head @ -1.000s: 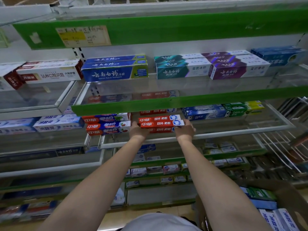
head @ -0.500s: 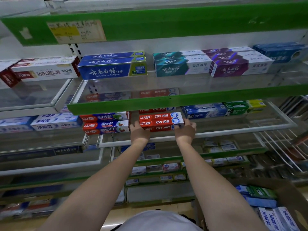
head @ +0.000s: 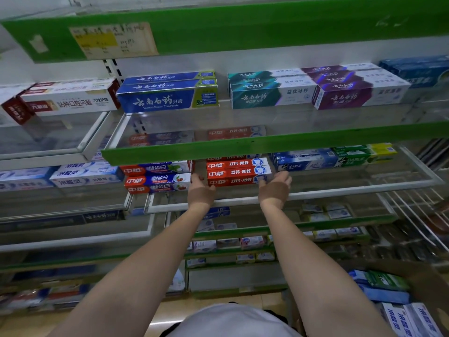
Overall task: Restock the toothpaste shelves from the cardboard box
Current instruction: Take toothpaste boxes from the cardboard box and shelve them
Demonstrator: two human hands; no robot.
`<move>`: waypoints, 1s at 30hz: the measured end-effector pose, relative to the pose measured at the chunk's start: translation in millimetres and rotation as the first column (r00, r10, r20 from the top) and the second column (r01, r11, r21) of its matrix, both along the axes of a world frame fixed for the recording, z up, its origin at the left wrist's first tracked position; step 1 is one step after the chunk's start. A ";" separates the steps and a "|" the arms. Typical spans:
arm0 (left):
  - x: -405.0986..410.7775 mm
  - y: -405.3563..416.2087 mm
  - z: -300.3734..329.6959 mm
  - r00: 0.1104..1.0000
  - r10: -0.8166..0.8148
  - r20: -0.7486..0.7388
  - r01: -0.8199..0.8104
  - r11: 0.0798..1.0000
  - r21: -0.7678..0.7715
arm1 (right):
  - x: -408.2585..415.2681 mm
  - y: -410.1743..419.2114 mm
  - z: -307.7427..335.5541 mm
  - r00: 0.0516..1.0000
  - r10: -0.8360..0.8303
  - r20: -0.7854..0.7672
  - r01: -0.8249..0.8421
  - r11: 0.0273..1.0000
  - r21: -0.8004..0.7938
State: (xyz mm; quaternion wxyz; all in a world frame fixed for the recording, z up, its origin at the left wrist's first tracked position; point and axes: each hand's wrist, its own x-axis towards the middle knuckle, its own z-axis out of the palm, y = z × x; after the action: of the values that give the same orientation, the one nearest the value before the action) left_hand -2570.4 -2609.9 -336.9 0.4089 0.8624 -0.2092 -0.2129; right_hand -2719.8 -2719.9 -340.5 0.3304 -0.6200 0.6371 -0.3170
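A stack of red toothpaste boxes [head: 237, 172] lies on the middle glass shelf [head: 340, 189], under a green shelf edge. My left hand [head: 200, 189] is at the stack's left end, fingers straight and a small gap from the boxes. At the right end, my right hand [head: 274, 188] touches the lowest box with straight fingers. Neither hand curls round a box. The cardboard box [head: 435, 285] sits at the lower right with several blue, green and white toothpaste boxes [head: 379, 280] in it.
Red-and-blue toothpaste boxes [head: 158, 180] lie just left of the stack, blue and green Darlie boxes [head: 323, 159] to its right. The shelf above carries blue [head: 167, 96], teal [head: 269, 91] and purple boxes [head: 352, 90]. Lower shelves hold small packs.
The red stack has gone back onto the shelf under the green edge. Both hands held its ends before; now their fingers have loosened and lie straight at the ends.
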 end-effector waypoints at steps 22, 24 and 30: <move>-7.2 -2.6 0.1 0.898 -0.326 0.294 0.233 0.921 0.311 | 7.5 -1.7 -9.9 0.802 0.275 -0.530 -0.351 0.935 -0.045; -5.9 -4.4 1.9 0.890 -0.358 0.284 0.258 0.906 0.335 | 10.0 -6.2 -7.0 0.789 0.304 -0.534 -0.363 0.932 -0.007; -2.9 -10.2 6.8 0.883 -0.389 0.263 0.285 0.889 0.359 | 11.5 -13.9 -3.5 0.784 0.356 -0.509 -0.391 0.919 0.040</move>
State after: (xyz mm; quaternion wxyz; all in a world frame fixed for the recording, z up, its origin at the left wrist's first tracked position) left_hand -2573.4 -2620.1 -330.1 0.1838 0.8885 -0.3865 -0.1653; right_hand -2708.3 -2733.8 -344.0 0.1865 -0.8056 0.5546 -0.0928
